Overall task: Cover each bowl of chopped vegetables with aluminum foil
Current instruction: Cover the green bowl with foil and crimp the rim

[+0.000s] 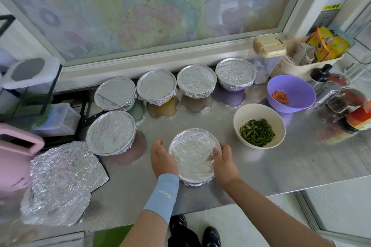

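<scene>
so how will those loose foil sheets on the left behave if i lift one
Probably floppy and light: the foil sheets look thin and already crinkled. Likely creases where pinched, and could slide on the steel counter.

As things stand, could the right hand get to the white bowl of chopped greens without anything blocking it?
Probably yes. The right hand holds the foil-covered bowl, and the white bowl sits uncovered to its right, with only bare counter between.

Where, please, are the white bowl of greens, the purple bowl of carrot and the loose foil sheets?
white bowl (259,112): head view, bare inner wall above the greens.
purple bowl (298,89): head view, bare inner wall beside the carrot.
foil sheets (64,176): head view, middle of the pile.
</scene>
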`<state>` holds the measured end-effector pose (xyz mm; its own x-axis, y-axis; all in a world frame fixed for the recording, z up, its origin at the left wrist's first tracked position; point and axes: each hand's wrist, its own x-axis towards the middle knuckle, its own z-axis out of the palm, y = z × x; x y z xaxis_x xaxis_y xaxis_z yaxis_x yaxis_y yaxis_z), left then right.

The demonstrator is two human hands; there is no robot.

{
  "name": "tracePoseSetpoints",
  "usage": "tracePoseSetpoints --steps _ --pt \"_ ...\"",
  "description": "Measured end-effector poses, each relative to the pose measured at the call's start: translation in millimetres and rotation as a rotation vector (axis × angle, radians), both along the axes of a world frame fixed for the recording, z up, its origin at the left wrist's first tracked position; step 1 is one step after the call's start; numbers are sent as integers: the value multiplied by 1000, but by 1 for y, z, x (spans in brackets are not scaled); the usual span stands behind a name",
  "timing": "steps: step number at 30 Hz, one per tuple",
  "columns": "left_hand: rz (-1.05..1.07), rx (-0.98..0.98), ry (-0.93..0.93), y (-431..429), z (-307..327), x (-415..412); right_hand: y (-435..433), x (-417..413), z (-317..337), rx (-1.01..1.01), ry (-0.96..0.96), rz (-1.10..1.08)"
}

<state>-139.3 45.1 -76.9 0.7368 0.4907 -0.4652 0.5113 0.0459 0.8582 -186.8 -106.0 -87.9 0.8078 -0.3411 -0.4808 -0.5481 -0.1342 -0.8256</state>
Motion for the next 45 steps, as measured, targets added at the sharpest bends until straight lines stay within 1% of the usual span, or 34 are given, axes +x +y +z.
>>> tracePoseSetpoints --steps 2,4,7,9,13,15,17,20,22,25,27,30,33,35,37,39,40,42,44,45 --pt "111 1 -3 -5 2 -21 -4 13 6 -141 -11 20" --pt "126 -86 -16 -17 1 -38 -10 29 15 -225 -27 91" --pt "110 -264 -28 -32 -3 -41 -12 48 24 -182 -17 206" --pt "89 -294 -40 -29 -4 -28 -8 51 23 -185 11 237" --pt "14 -393 -1 -3 -3 9 2 42 16 -149 23 153" --pt "20 -438 15 9 -3 20 5 36 14 -142 42 147" --pt "83 -427 36 17 -1 21 6 34 12 -191 62 182" --pt "282 -287 36 11 13 0 3 41 12 -273 27 210" --pt "333 -304 30 0 14 -17 1 52 16 -257 -8 232" --pt "286 -448 19 -14 -6 -26 1 64 24 -240 -41 324" --pt "229 -506 62 -15 -3 -19 3 65 25 -261 -50 376" --pt "239 -545 76 -9 18 -2 6 58 21 -272 -56 317" --pt "186 -531 52 6 24 11 6 52 18 -295 -64 258" --pt "219 -467 68 15 26 15 5 54 18 -297 -51 253" --pt "317 -344 92 18 20 13 5 60 18 -305 -42 261" --pt "394 -296 121 14 19 2 6 67 21 -306 -44 297" --pt "387 -320 122 9 20 -5 7 70 22 -306 -45 329" --pt "324 -431 150 -3 21 -15 9 74 23 -306 -27 400" --pt "300 -565 142 -10 25 -15 12 74 22 -291 9 413" --pt "295 -585 144 -11 25 -11 13 73 22 -283 22 394"
